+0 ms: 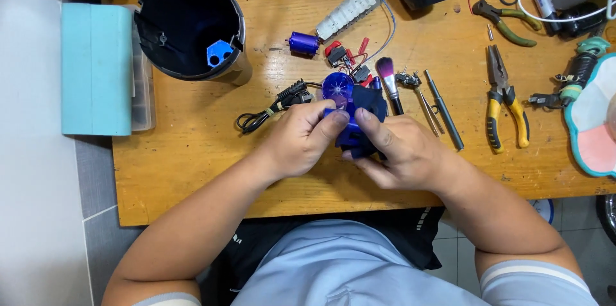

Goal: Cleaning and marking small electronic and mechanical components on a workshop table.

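We hold a blue plastic part (355,127) over the middle of the wooden counter (192,184). Our left hand (301,139) pinches its left edge with closed fingers; our right hand (401,152) grips it from below. Just behind sit a blue fan (337,86), a brush (388,78) and a motor (303,43). Pliers (504,97) lie well right.
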